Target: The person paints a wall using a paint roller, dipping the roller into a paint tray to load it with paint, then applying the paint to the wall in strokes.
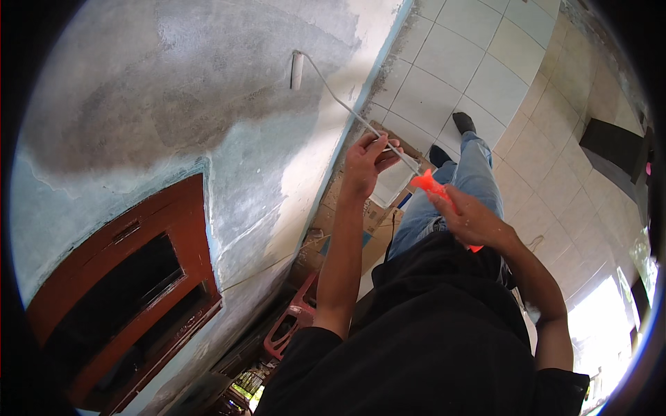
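Observation:
A paint roller with a white sleeve (297, 72) rests at the grey, patchily painted wall (244, 88); whether it presses on the surface cannot be told. From the roller a long, bent metal rod (338, 101) runs down to a bright orange plastic handle (427, 182). My right hand (471, 216) is wrapped around that handle, in front of my waist. Farther along the rod, my left hand (368, 162) holds it between thumb and fingers, the other fingers loosely spread. Beneath the rod, partly hidden by it and my left hand, is a whitish plastic tray (390, 182).
Cardboard (382, 229) lies by the wall base near my legs. A wooden-framed window (195, 234) is set in the wall at left. Below it stands a red plastic chair (291, 322). Pale floor tiles (432, 78) extend ahead, and a dark boxy object (609, 148) stands at right.

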{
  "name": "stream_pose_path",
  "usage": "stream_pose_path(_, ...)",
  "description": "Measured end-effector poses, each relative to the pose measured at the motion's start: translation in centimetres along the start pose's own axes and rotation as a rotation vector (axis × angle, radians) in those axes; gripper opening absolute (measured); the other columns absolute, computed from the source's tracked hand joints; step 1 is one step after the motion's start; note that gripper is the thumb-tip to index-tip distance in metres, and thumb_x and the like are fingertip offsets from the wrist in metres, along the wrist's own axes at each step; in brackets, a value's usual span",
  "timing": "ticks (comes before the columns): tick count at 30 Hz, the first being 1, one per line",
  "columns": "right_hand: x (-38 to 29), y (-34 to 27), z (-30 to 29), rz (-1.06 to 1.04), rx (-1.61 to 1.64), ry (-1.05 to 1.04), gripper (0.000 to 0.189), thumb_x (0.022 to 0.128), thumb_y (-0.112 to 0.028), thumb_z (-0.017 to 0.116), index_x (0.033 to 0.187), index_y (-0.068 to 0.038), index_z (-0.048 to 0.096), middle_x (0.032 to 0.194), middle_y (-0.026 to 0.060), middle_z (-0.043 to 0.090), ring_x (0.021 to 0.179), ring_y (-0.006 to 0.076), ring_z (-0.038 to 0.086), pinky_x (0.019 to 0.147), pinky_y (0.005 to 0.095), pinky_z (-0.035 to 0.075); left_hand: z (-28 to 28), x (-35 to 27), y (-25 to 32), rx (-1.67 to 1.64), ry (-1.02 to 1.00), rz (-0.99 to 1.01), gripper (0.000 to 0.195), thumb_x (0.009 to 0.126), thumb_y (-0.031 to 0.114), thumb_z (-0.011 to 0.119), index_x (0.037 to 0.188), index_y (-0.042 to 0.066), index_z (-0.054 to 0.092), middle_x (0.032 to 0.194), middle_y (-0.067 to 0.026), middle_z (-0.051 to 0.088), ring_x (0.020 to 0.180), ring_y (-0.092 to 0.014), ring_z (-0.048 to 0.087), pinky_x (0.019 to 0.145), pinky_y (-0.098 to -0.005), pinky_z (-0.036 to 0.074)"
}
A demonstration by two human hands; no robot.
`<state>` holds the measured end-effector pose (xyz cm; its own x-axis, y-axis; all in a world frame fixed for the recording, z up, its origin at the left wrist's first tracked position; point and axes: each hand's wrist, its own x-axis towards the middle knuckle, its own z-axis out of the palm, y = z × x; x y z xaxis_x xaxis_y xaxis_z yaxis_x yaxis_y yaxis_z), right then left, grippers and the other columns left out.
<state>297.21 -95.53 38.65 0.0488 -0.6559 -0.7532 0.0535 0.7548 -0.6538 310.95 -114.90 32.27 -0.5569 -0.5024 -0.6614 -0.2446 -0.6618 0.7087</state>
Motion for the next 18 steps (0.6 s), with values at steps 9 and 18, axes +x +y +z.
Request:
stream_pose_path(9, -4.1, -2.3, 3.2, -0.172, -0.007, -0.050, 0.038, 0.097, -0.034, 0.041, 0.102, 0.004, 0.041, 0.068, 0.0294, 0.057, 0.066, 0.0455, 0.059, 0.062, 0.0492, 0.045, -1.5, -6.6, 1.6, -0.052, 0.071, 0.082, 0.019, 0.091, 0.013, 0.056, 0.107, 0.002, 0.055, 0.091, -0.0124, 0.065, 0.079, -0.021, 0.067, 0.072, -0.0296, 0.057)
stream_pose_path(18, -9.1, -3.9, 3.9, -0.209, -0.029, -0.249, 0.037, 0.095, -0.030, 0.047, 0.105, 0.004, 0.038, 0.058, 0.0261, 0.055, 0.053, 0.0423, 0.057, 0.049, 0.0459, 0.043, -0.8, -14.4, 3.7, -0.058, 0.093, 0.276, 0.018, 0.091, 0.008, 0.054, 0.106, -0.001, 0.052, 0.086, -0.0154, 0.066, 0.074, -0.024, 0.068, 0.066, -0.0354, 0.059)
